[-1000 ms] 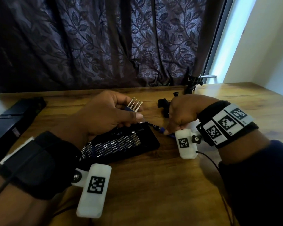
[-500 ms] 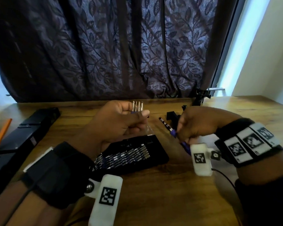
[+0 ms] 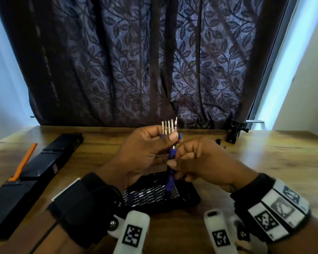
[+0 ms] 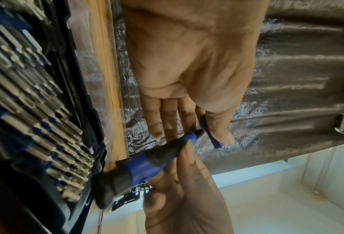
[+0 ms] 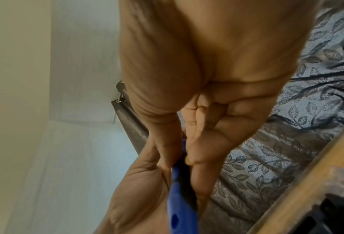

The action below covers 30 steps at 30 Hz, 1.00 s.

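My left hand [image 3: 151, 142] is raised over the table and pinches a blue strip [image 3: 180, 136] that carries several upright silver bits [image 3: 168, 127] between thumb and fingers. My right hand [image 3: 196, 160] grips a blue and black precision screwdriver [image 3: 171, 169] held nearly upright, its bit end up against the strip. The left wrist view shows the screwdriver [image 4: 147, 163] slanting up to the strip [image 4: 209, 134] under my left thumb. In the right wrist view my fingers wrap the blue handle [image 5: 179, 197]. Below both hands lies the open black bit case [image 3: 173, 197] with rows of silver bits.
A wooden table [image 3: 264, 171] carries long black boxes [image 3: 44, 162] and an orange tool [image 3: 24, 160] at the left. A black clamp mount [image 3: 234, 133] stands at the back right. A dark leaf-patterned curtain [image 3: 154, 61] hangs behind the table.
Both hands have risen from the case. The screwdriver swung from lying low and slanted to nearly upright, and its tip came up to the bit strip in my left hand.
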Each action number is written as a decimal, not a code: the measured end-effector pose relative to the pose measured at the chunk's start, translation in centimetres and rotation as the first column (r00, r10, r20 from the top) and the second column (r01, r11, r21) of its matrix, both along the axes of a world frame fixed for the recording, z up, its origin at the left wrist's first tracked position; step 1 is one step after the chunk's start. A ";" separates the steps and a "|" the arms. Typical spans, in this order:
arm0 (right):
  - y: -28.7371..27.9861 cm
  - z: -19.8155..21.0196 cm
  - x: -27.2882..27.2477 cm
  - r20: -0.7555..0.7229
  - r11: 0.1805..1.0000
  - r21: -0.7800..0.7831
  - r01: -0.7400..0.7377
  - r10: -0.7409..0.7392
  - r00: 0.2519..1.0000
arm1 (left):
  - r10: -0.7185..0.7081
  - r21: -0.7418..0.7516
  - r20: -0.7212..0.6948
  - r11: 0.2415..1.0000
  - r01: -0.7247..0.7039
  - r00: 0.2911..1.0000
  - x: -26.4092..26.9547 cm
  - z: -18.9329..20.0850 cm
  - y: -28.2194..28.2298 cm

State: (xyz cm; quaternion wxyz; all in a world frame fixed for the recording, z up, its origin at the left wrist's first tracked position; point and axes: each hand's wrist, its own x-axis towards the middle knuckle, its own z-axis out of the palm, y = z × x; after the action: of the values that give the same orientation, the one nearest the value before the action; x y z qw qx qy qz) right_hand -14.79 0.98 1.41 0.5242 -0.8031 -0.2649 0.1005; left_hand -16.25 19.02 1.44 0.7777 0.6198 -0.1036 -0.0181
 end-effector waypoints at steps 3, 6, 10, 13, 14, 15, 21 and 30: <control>0.0 0.0 -0.1 -0.022 1.000 -0.024 -0.020 0.019 1.000 | -0.017 -0.019 0.003 1.000 0.017 1.000 0.1 -0.2 -0.3; -0.8 0.5 0.2 -0.014 1.000 -0.023 -0.003 0.002 1.000 | -0.002 -0.061 -0.002 0.998 0.001 1.000 0.1 -0.3 -0.6; -2.1 1.1 1.1 0.048 0.978 0.157 0.140 -0.150 0.988 | 0.000 0.011 0.006 1.000 0.000 1.000 0.2 -0.2 -0.3; -2.2 1.0 1.6 0.026 0.929 0.292 0.227 -0.245 0.969 | -0.040 0.038 -0.002 0.998 0.040 0.999 0.1 -0.1 -0.1; -2.1 0.9 1.7 0.024 0.922 0.309 0.233 -0.253 0.967 | -0.056 0.051 -0.002 0.997 0.056 0.998 0.1 -0.1 -0.1; -2.1 0.8 1.7 0.029 0.920 0.315 0.233 -0.255 0.967 | -0.067 0.072 -0.003 0.995 0.067 0.998 0.0 -0.2 -0.2; -2.1 0.6 1.5 0.108 0.951 0.258 0.172 -0.205 0.973 | -0.089 0.158 0.009 0.984 0.086 0.996 0.1 -0.5 0.0; -2.2 0.7 1.4 0.081 0.970 0.209 0.125 -0.144 0.986 | -0.134 0.187 0.040 0.974 0.124 0.990 -0.1 -0.1 -0.1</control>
State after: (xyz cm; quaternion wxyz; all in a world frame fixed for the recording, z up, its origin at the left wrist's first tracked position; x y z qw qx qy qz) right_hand -13.44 -1.19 2.12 0.5959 -0.7653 -0.2433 -0.0013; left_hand -16.38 18.95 1.37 0.7111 0.6814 -0.1621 -0.0618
